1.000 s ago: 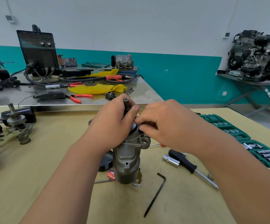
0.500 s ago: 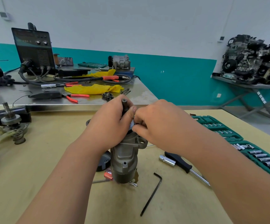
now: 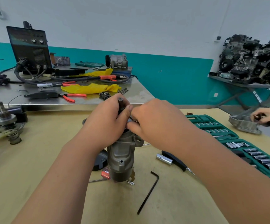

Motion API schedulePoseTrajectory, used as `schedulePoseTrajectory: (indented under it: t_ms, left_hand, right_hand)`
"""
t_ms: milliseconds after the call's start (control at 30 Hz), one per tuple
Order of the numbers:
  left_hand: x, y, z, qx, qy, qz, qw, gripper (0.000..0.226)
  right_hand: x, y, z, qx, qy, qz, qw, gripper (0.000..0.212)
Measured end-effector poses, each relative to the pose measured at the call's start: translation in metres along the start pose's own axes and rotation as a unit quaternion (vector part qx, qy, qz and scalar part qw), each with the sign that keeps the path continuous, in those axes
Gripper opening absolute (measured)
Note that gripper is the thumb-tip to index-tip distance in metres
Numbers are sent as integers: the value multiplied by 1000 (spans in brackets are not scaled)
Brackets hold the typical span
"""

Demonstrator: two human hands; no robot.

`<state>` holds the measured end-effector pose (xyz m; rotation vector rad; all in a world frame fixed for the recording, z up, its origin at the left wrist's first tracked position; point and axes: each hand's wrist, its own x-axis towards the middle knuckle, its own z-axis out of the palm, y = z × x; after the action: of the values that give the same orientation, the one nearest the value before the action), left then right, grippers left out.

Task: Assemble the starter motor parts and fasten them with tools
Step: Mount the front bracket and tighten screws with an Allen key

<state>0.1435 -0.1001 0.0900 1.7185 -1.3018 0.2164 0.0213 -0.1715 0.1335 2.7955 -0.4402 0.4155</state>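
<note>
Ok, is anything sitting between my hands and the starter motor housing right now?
Nothing visible. The left hand wraps the dark shaft sticking up from the starter motor housing, and the right hand pinches at its top. What its fingertips hold is hidden. The hex key and socket driver lie on the table apart from it.

Bright, even light, soft shadows, wide-angle bending at the edges, and perhaps slight blur at far right.

left hand (image 3: 106, 122): fist closed, thumb up | right hand (image 3: 155, 122): fingers pinched, touching left
</note>
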Motion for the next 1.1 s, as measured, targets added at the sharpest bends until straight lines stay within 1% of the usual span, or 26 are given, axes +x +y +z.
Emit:
schedulePoseTrajectory:
  t_ms: [67, 267, 433, 500, 633, 767, 833, 1000, 1100]
  left_hand:
    - [0, 1, 0, 1, 1, 1, 1000, 13]
    - [0, 1, -1, 4, -5, -2, 1000, 16]
    - [0, 1, -2, 9, -10, -3, 1000, 16]
    - [0, 1, -3, 5, -10, 3, 1000, 16]
    - [0, 0, -3, 3, -11, 8, 1000, 15]
    - [0, 0, -6, 13, -16, 15, 1000, 16]
    - [0, 3, -8, 20, -23, 21, 999, 18]
    - [-1, 8, -16, 51, -47, 34, 997, 15]
    - [-1, 7, -22, 28, -51, 24, 998, 13]
  right_hand:
    - [0, -1, 1, -5, 11, 8, 1000, 25]
    - [-1, -2, 2, -38, 37, 29, 998, 27]
    - [3, 4, 0, -42, -12, 42, 998, 35]
    - [3, 5, 1, -30, -26, 29, 999, 31]
    - [-3, 1, 2, 52, -30, -10, 998, 26]
    - [-12, -1, 1, 113, 3, -14, 994, 16]
    - [-15, -2, 0, 113, 7, -25, 993, 18]
    - [-18, 3, -12, 92, -57, -71, 992, 22]
    - [-18, 1, -20, 72, -65, -94, 991, 23]
